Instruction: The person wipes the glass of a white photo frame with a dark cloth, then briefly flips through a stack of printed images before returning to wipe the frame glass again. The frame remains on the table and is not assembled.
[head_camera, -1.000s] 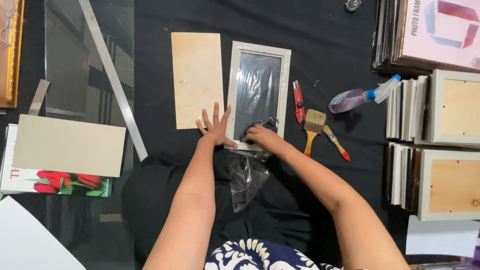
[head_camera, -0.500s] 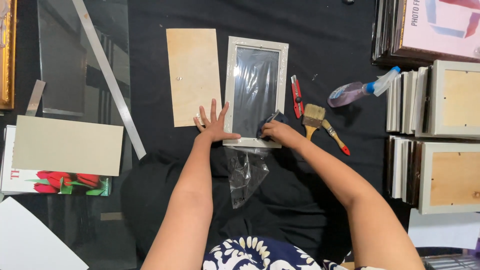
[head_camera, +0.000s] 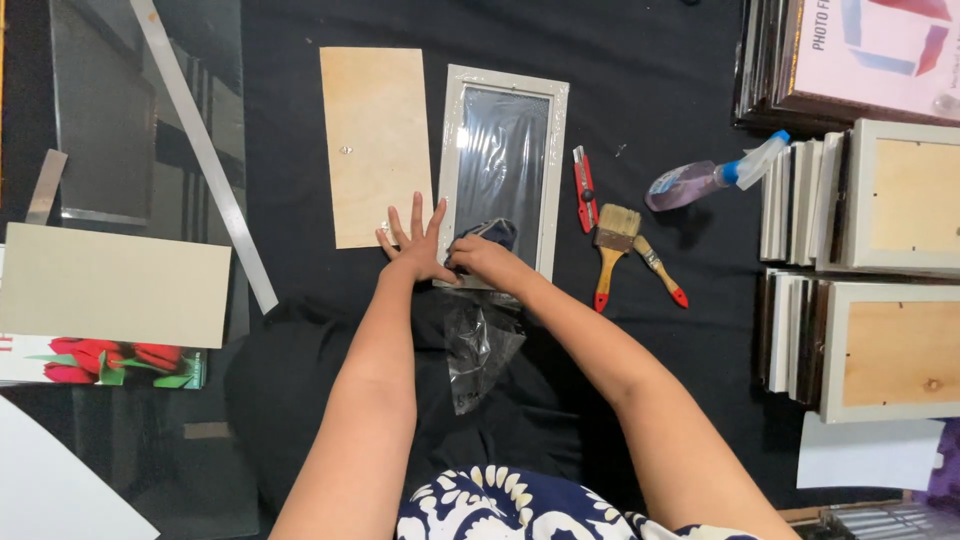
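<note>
Beside the plywood backing board (head_camera: 377, 145), the left hand (head_camera: 415, 245) lies open, fingers splayed, steadying the white picture frame (head_camera: 505, 170) flat on the black cloth (head_camera: 650, 60). The right hand (head_camera: 478, 257) grips a dark rag (head_camera: 492, 233) against its glass. The frame looks rigid and its pane looks fragile and slippery, so it is best held by the wooden edges.

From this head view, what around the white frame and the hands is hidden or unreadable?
- Head view: most of the dark cloth lies under the right hand; its grip cannot be told.
- Bottom edge of the white frame is covered by both hands; the left hand lies flat there.
- Clear plastic bag: partly under the right forearm.
- Stacked frames: cut off by the right edge.
</note>
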